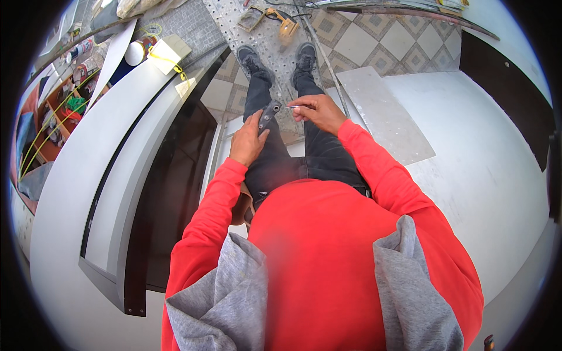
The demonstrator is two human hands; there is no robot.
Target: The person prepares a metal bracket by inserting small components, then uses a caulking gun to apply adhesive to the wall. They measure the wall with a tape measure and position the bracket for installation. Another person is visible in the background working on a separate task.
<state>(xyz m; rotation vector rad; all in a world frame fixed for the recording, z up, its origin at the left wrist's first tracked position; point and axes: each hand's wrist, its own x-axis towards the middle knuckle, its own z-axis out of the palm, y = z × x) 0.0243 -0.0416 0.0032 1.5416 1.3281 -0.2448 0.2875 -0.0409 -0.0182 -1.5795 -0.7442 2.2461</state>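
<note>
My left hand [248, 140] is wrapped round a dark grey oblong piece [268, 114] with a round hole near its far end and small round spots along its face. The piece is held upright in front of my thighs, and I cannot make out its exact kind. Just to the right, my right hand [319, 113] pinches a thin, shiny metal rod [292, 106] between thumb and fingertips. The rod points left toward the holed end of the grey piece, with a small gap between them.
My shoes [256, 63] rest on a speckled, perforated metal plank [281, 64]. A yellow power tool [285, 28] lies on it beyond my feet. At left stand a curved white panel [76, 193] and a dark door [175, 193]. Patterned tiles [380, 41] lie beyond at right.
</note>
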